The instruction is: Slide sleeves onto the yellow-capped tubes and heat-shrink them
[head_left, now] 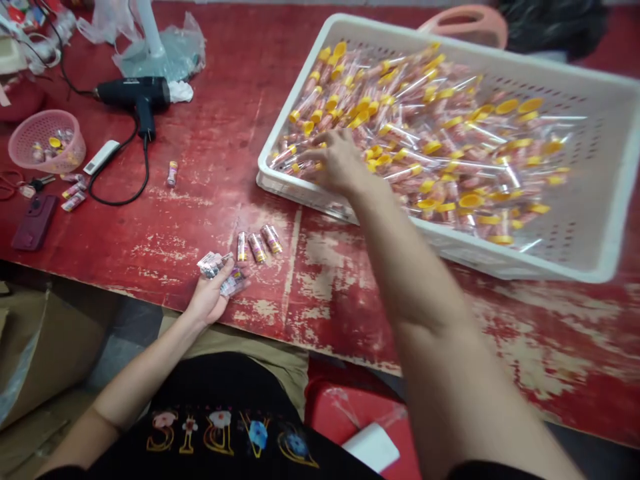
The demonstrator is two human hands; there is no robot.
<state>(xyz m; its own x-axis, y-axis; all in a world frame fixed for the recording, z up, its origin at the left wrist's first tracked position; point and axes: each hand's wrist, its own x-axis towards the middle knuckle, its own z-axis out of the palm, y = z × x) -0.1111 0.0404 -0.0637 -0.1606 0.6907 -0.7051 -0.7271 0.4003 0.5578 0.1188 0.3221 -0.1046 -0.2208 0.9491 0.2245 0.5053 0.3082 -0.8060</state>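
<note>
My left hand (213, 293) is closed around a small bunch of printed plastic sleeves (223, 270) above the table's near edge. Just right of it, three small tubes with pink-and-yellow wraps (257, 247) lie side by side on the red table. Over the left end of a big white crate (295, 189) reaches my right hand (340, 160), its fingers spread and bent down onto the tubes there. Clear tubes with yellow caps (400, 127) fill the crate in a loose heap. Whether my right fingers touch a tube is too blurred to tell.
A black heat gun (140, 97) with a looping cord lies at the back left. Near it are a pink basket (23, 150) of small tubes, a phone (35, 223), a white strip (101, 157) and a lone tube (173, 175). Behind the crate shows a pink handle (467, 23).
</note>
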